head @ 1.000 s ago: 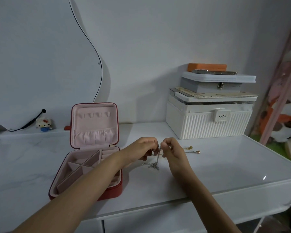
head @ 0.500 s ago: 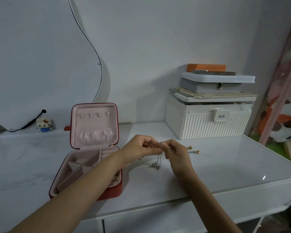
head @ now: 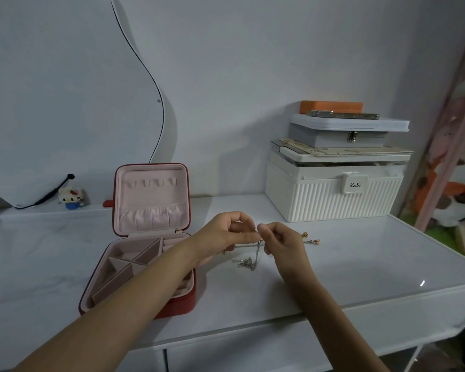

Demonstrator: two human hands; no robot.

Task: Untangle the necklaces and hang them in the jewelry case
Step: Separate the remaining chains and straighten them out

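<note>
Pinching the thin silver necklaces (head: 254, 257) between them, the person's left hand (head: 226, 234) and right hand (head: 281, 241) meet just above the white surface (head: 360, 264), with the fingertips nearly touching. Both sets of fingers are curled in a fine pinch on the chain; the left fingers (head: 249, 228) and the right fingers (head: 263, 228) hold strands at the top, while the rest of the chain droops to a small knotted heap on the surface at 6 o'clock from the hands. Two little gold and rose beaded ends (head: 310, 238) lie on the surface at 3 o'clock from the right hand; whether they belong to the same tangle cannot be told. The open red jewelry case (head: 172, 310) sits at 9 o'clock from the hands, its pink lid upright, with a row of small hooks (head: 152, 182) near the top and a gathered pocket below; nothing hangs there yet. The chains look very light, limp and slippery, and fine enough to kink or snap if pulled hard. They seem best taken with fingertip pinches close beside the knot, loosening loops apart rather than tugging the ends, and later held near the clasp for hanging. At 1 o'clock stands a white ribbed box (head: 333, 200) with smaller boxes stacked on top.
</note>
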